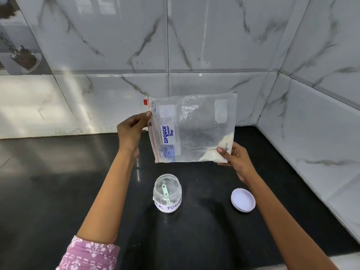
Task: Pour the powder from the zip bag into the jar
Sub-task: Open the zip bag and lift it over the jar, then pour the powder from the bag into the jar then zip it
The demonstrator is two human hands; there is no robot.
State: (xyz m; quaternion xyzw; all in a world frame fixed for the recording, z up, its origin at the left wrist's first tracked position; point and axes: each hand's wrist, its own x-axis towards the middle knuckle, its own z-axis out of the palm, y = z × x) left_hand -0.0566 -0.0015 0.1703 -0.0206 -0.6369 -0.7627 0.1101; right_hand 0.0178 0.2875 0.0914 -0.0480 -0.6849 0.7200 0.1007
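A person's left hand [130,131] and right hand [234,159] pinch a zip bag [191,129] sideways above the black worktop [58,191], fingers closed on its edges, powder [218,151] settled in its lower right corner; the open jar [167,192] stands just below, its lid [243,200] to the right.

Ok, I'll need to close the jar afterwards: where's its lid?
The white lid lies on the black counter, right of the jar, below the right hand.

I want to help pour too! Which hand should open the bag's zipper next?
Probably the left hand. Its fingers already pinch the zip bag at the red zipper edge, just below the red slider. The right hand holds the far corner where the powder sits, steadying it above the jar.
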